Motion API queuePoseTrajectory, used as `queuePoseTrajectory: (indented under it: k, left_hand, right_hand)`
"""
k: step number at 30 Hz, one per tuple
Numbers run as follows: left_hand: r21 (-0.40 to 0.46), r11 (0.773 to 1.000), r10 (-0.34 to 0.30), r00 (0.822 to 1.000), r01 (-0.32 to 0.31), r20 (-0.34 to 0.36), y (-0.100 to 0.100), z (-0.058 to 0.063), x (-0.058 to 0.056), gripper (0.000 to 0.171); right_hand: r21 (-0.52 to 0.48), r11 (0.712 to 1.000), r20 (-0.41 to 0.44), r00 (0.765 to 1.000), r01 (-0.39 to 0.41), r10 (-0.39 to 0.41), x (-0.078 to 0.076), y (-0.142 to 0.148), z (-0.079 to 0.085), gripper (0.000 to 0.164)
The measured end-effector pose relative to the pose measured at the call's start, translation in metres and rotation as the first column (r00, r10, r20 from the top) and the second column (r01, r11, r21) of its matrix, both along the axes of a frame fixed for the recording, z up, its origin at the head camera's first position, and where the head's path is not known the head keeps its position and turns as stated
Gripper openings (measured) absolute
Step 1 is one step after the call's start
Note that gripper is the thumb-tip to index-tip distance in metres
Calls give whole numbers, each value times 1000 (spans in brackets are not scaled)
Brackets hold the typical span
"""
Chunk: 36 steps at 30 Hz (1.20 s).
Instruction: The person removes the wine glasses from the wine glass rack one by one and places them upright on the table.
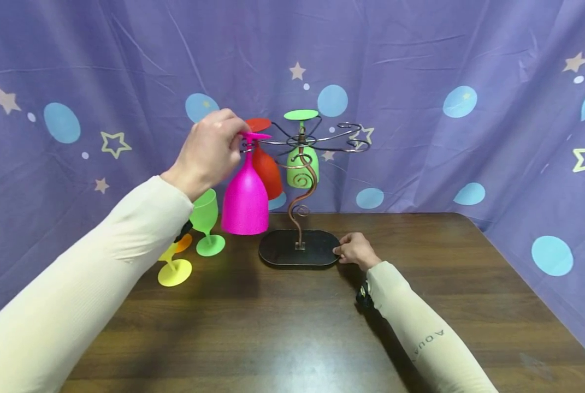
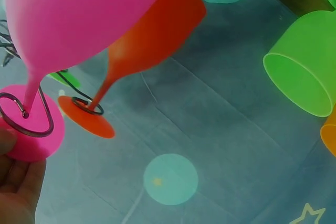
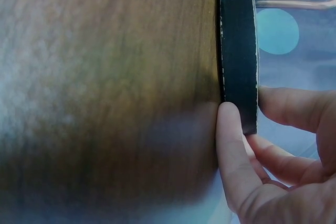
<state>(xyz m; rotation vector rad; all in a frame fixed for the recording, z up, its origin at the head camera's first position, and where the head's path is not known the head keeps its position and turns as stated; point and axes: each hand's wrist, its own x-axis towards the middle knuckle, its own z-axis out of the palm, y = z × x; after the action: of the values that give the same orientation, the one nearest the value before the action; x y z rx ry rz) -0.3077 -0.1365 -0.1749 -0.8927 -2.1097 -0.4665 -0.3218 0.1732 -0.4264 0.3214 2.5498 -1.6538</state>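
My left hand (image 1: 208, 150) pinches the round foot of a magenta goblet (image 1: 246, 203), which hangs bowl-down. In the left wrist view a wire loop (image 2: 51, 124) of the rack passes around the stem, just by the foot. An orange-red goblet (image 1: 267, 172) hangs upside down behind it, and a green goblet (image 1: 302, 166) hangs at the rack's back. The metal rack has a curved copper-coloured post (image 1: 308, 191) on a black base (image 1: 277, 248). At the base's right end, my right hand (image 1: 358, 250) grips the edge, thumb and fingers on its faces.
Left of the rack, a green goblet (image 1: 211, 245) stands upright on the wooden table (image 1: 292, 327). Nearer, a yellow goblet (image 1: 175, 273) and an orange piece (image 1: 183, 243) are partly hidden by my left sleeve. Bare wire loops (image 1: 358, 144) reach out to the right. A purple curtain (image 1: 410, 109) hangs behind.
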Motion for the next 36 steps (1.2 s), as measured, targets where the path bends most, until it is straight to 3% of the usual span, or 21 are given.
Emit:
queuePoseTrajectory:
  k: [8, 25, 31, 36]
  left_hand:
    - [-31, 999, -16, 999, 17, 29, 11, 3, 14, 22]
    - [-55, 993, -108, 994, 108, 13, 33, 2, 29, 22]
    - [-27, 989, -148, 987, 146, -64, 37, -3, 34, 20]
    - [7, 973, -224, 957, 230, -186, 37, -9, 40, 18]
  right_hand:
    - [3, 1000, -8, 1000, 1, -1, 0, 3, -2, 30]
    - [0, 1000, -5, 1000, -9, 9, -4, 4, -4, 31]
    - [-2, 1000, -7, 1000, -18, 18, -2, 3, -2, 30]
    - [-5, 1000, -16, 999, -29, 29, 2, 3, 2, 27]
